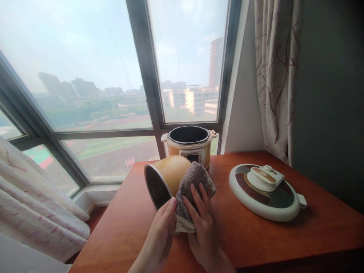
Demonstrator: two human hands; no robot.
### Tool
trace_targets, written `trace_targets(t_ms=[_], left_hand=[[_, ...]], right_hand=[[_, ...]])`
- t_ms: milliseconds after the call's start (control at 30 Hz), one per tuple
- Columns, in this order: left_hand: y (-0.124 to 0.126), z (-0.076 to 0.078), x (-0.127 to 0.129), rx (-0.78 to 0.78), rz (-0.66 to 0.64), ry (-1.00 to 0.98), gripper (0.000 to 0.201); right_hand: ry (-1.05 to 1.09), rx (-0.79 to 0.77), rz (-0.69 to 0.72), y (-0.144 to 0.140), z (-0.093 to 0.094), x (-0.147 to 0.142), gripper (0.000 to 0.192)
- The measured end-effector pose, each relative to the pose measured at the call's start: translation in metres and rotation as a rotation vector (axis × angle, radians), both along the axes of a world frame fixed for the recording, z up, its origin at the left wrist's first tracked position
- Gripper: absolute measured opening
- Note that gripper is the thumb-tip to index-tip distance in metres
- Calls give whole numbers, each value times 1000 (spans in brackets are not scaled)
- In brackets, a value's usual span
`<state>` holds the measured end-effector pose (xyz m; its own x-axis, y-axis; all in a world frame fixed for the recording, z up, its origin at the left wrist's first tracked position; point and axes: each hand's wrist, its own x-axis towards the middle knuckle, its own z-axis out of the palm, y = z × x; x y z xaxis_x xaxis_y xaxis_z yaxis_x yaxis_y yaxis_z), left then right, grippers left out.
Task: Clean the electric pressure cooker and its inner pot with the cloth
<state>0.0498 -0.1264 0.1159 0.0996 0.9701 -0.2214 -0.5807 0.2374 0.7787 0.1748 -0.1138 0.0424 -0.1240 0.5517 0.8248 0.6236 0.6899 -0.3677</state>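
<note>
A gold inner pot (166, 178) is tipped on its side over the wooden table (241, 235), its dark opening facing left. My left hand (162, 227) grips the pot's rim, thumb at the edge. Against the pot's outer wall, my right hand (200, 223) presses a grey-brown cloth (193, 182) with its fingers spread on it. Behind them stands the cooker body (190, 146), open at the top with no lid on it.
The cooker's round white lid (265, 191) lies flat on the table to the right. Large windows (113, 76) run behind the table. Patterned curtains hang at the right (277, 76) and lower left (34, 201). A dark wall stands at far right.
</note>
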Motion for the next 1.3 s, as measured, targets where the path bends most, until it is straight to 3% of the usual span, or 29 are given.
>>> trace_targets(t_ms=[200, 300, 367, 467, 600, 733, 867, 933, 1067, 1167, 1300], left_hand=[[18, 30, -1, -87, 188, -55, 34], [27, 46, -7, -89, 186, -101, 34], [28, 48, -9, -83, 151, -95, 36], [24, 28, -10, 26, 115, -17, 45], [11, -21, -17, 281, 81, 214, 58], [0, -54, -33, 407, 11, 598, 41], [0, -61, -44, 580, -206, 884, 28], [2, -63, -45, 620, -224, 949, 24], [1, -76, -43, 591, -43, 938, 26], [0, -84, -42, 485, 135, 818, 31], [6, -71, -40, 318, 245, 482, 44]], right_hand=[[-79, 28, 8, -3, -9, -2, 60], [-100, 45, 11, -5, -22, -5, 57], [-82, 40, 1, -6, -28, -9, 55], [8, 25, -19, -5, -25, -14, 54], [119, 34, 2, 1, 2, -16, 56], [198, -32, -20, 9, 28, -13, 55], [267, -94, 2, 16, 38, -12, 56], [238, -94, 54, 19, 39, -12, 57], [124, -96, 156, 21, 39, -12, 63], [85, -77, 199, 20, 32, -11, 69], [-14, -42, 199, 15, 14, -10, 70]])
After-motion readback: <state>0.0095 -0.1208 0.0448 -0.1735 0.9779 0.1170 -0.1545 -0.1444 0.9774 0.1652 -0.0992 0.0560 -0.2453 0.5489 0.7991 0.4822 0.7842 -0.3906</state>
